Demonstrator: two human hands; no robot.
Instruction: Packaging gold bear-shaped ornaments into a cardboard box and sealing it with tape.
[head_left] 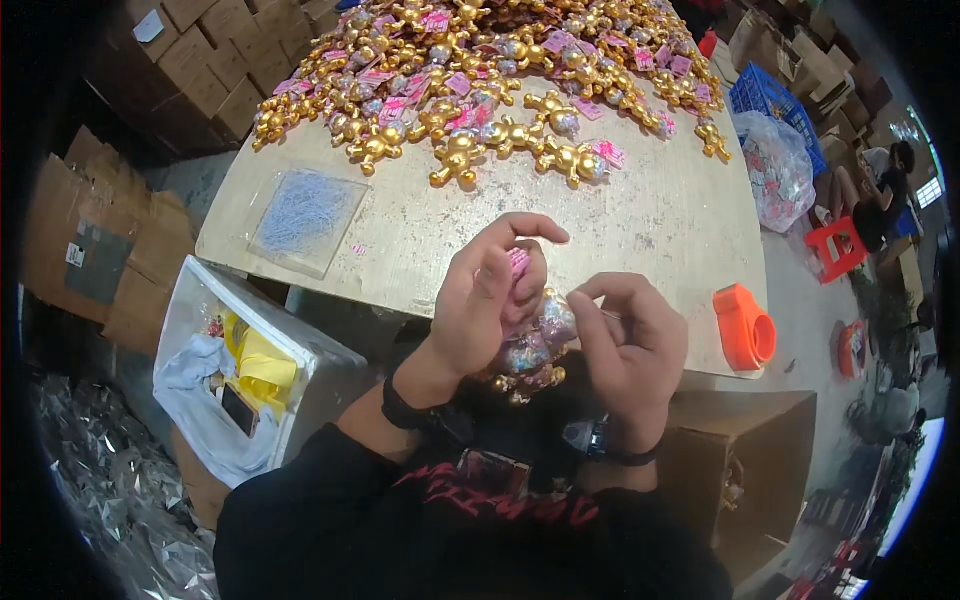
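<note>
In front of my chest hangs a shiny gold bear-like figurine [527,352] with pale pink and silvery patches. My left hand [487,290] is closed, with its fingers curled round a pink tag [517,262] just above the figurine. My right hand [637,335] is closed in a pinch of thumb and forefinger at the figurine's right side. Whatever lies in that pinch is too small to make out. Part of the figurine is hidden behind my left fingers. A big heap of similar gold figurines [460,155] with pink tags covers the table's far side.
On the pale table [400,250], a shallow clear tray [325,262] holds thin bluish strands. An orange tape dispenser [742,330] stands at the right edge. A white bin [320,345] with cloths is at left, a cardboard box [745,420] at right. A person [880,200] sits far right.
</note>
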